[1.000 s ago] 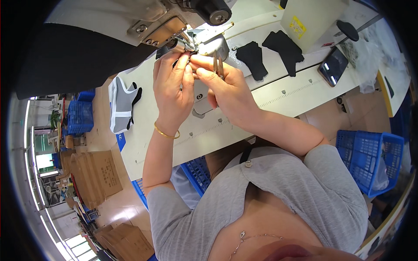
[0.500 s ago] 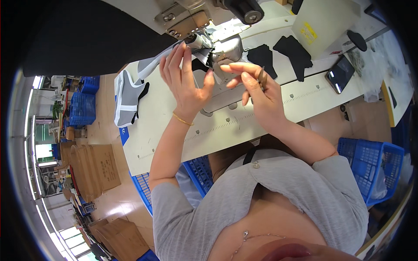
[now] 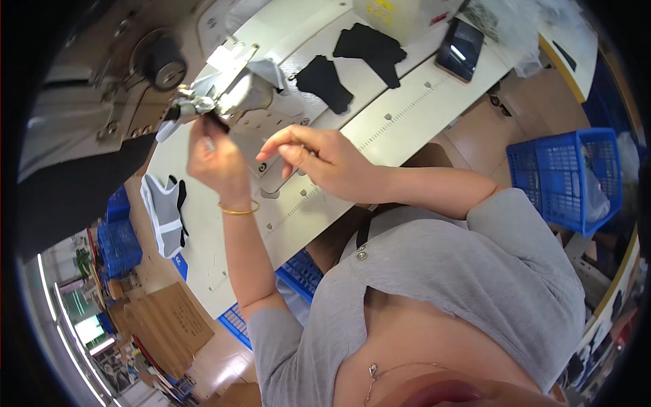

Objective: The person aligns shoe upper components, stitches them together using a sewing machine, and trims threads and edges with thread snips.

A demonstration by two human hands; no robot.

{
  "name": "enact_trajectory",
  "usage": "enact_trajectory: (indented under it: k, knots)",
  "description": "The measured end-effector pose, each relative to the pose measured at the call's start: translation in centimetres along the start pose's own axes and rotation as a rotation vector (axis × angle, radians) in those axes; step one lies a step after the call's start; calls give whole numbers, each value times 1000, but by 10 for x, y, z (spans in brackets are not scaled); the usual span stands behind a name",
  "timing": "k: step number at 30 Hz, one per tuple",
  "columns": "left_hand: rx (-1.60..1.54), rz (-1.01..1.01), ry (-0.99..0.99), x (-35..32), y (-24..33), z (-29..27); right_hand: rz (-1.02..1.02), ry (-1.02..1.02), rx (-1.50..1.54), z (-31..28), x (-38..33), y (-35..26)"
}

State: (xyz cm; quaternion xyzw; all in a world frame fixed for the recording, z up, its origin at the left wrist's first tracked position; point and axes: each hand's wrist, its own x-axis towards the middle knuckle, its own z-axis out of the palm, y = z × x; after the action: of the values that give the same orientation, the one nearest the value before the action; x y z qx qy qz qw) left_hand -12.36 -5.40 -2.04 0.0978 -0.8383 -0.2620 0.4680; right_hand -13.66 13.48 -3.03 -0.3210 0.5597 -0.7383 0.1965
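Note:
At the sewing machine [image 3: 247, 95], my left hand [image 3: 220, 163] is closed, its fingertips pinching the edge of a black fabric piece [image 3: 215, 122] just below the machine head. The grip itself is partly covered by my fingers. My right hand [image 3: 329, 163] hovers over the white table to the right, fingers curled around small thread snips that are mostly hidden in the palm. Its index finger points toward the machine without touching it. A grey, white and black sewn fabric piece [image 3: 163, 210] hangs at the table's left edge.
Two black fabric pieces [image 3: 324, 83] [image 3: 369, 51] lie behind my right hand. A phone [image 3: 460, 51] rests at the table's far right. Blue baskets [image 3: 549, 176] [image 3: 298, 275] stand below the table. A large black cloth or panel [image 3: 81, 197] covers the left side.
My view has turned, shifting the scene. My left hand went from spread fingers to a pinch at the black fabric. The snips are now more hidden in my right hand.

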Motion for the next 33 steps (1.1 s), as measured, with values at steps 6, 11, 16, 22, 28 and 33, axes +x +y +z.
enact_trajectory:
  k: [6,11,16,22,28,33]
  knots:
    - [-60,-104,657,29,-28,-92,-234,-4,-202,-11,-9,-5]
    - [-134,-260,2,-12,20,-149,-585,-1,-484,0,-3,-16]
    - [-413,-672,-617,-42,37,-114,3,-243,-319,32,-9,8]
    - [-644,-913,-631,-52,16,-102,-200,-207,-523,-5,0,17]
    - [-600,-841,-655,-50,22,-87,-485,-361,-821,-20,18,7]
    - [-619,-837,-720,-45,24,-84,-715,-494,-1037,-27,35,-2]
